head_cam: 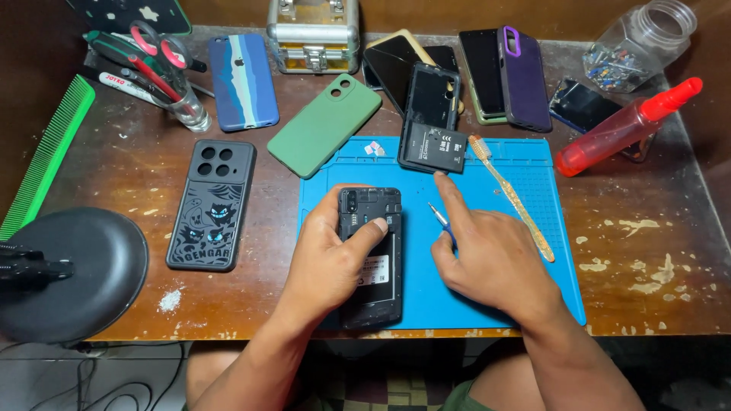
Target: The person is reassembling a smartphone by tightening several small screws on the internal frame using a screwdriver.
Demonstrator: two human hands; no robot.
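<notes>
Two hands on blue mat (pixel 533 164): left hand (pixel 327 255) grips opened phone (pixel 371 259); right hand (pixel 487 259) pinches small screwdriver (pixel 439 218). Toothbrush (pixel 510 194), battery (pixel 434 148) just beyond right fingers. Jar (pixel 643 46) far right holds small parts.

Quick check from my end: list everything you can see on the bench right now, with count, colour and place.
Opened phone: 1, black, back off, on mat near edge.
Mat: 1, blue, centre.
Battery: 1, black, mat's top edge.
Back cover: 1, black, above battery.
Toothbrush: 1, amber, mat right.
Phone cases: green, blue striped, black cartoon, purple.
Spray bottle: 1, red, right.
Jar: 1, clear, top right.
Metal case: 1, silver, top.
Comb: 1, green, left.
Lamp base: 1, black, bottom left.
Screwdriver: 1, blue-handled, in right hand.
Left hand: grip on opened phone.
Right hand: forefinger pointing.
</notes>
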